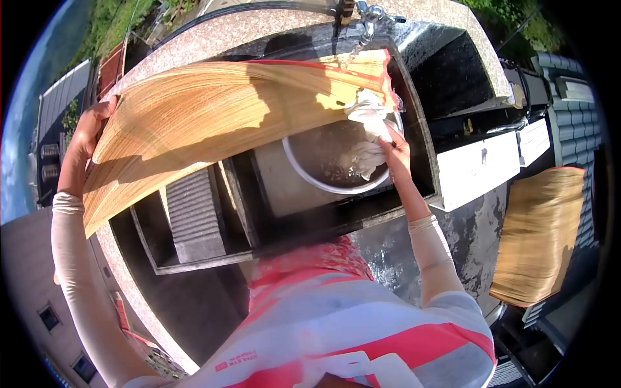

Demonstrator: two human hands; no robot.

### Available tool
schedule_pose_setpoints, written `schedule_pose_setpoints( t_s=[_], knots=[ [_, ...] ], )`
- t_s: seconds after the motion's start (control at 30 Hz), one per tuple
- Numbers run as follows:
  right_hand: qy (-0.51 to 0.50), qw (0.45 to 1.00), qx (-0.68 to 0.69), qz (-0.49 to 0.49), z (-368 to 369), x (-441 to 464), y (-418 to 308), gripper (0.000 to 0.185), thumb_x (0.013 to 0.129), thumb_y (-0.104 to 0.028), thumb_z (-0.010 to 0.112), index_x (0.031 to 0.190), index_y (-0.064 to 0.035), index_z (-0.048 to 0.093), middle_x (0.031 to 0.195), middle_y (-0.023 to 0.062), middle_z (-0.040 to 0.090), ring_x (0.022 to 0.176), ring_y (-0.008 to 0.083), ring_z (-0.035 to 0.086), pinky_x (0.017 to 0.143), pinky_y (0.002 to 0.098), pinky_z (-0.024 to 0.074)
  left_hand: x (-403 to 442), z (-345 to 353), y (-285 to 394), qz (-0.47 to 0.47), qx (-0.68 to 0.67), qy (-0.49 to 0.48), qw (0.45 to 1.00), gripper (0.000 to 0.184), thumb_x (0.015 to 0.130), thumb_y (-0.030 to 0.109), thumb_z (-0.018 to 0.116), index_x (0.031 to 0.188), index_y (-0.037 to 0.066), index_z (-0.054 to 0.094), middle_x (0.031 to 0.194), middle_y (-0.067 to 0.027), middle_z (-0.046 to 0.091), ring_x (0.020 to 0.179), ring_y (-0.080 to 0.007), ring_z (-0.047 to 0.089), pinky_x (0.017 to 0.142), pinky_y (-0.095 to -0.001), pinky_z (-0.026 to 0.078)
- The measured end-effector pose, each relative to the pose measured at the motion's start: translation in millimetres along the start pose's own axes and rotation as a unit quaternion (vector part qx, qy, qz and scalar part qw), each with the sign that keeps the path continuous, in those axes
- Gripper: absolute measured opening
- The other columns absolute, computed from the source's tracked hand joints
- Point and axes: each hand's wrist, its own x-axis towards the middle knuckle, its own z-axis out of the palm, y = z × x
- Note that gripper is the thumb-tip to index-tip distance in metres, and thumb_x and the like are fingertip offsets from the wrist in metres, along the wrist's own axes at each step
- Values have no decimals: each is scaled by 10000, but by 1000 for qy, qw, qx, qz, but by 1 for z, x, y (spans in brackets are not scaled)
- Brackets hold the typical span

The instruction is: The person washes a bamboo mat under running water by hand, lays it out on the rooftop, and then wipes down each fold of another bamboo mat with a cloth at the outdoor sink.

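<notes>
A long tan woven mat (194, 107) with red edging lies curved across a concrete wash sink (424, 139). My left hand (94, 129) is closed around the mat's outer edge at the far left. A crumpled wet white cloth (367, 110) is gripped in my right hand (396, 155) and touches the mat's right end. Part of the cloth hangs over a round basin with a white rim (307, 176), which holds murky water and stands in the sink. The mat covers the far side of the basin.
A metal faucet (370, 22) stands above the mat's right end, with a dark hose (246, 9) running left. A ridged washboard surface (194, 216) is in the left sink section. Another tan mat (540, 236) lies at the right beside grey roof tiles (576, 123).
</notes>
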Motion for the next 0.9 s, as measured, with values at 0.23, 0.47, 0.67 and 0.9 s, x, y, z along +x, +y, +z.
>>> schedule_pose_setpoints(
  t_s=[0.23,0.47,0.67,0.9],
  knots=[
    [-8,974,31,-226,166,-7,-101,405,772,-13,627,1166,-106,638,1072,166,571,1028,322,530,920,363,424,163,-52,-186,-25,287,178,941,500,838,400,670,954,-86,678,915,-116,677,857,-179,592,787,-355,454],
    [-122,834,-300,-448,408,-37,-65,414,772,-151,583,1169,-256,632,1066,28,550,938,266,494,806,497,346,208,-64,-161,29,561,247,789,575,879,525,500,1071,3,651,1114,-267,600,1103,-400,550,935,-448,419],
    [-130,773,-517,-344,353,15,-79,270,796,-221,607,1054,-274,665,1075,54,529,938,313,507,823,524,347,240,-88,-96,90,598,268,750,505,936,486,418,1106,59,627,1106,-271,595,1078,-421,547,902,-492,419],
    [-29,776,-623,-96,168,74,0,244,838,-207,553,1041,-287,661,1226,65,480,1087,318,502,884,517,392,238,-71,-95,68,619,261,738,508,928,489,438,1174,75,602,1125,-247,605,1092,-406,549,916,-465,422]
  ],
)
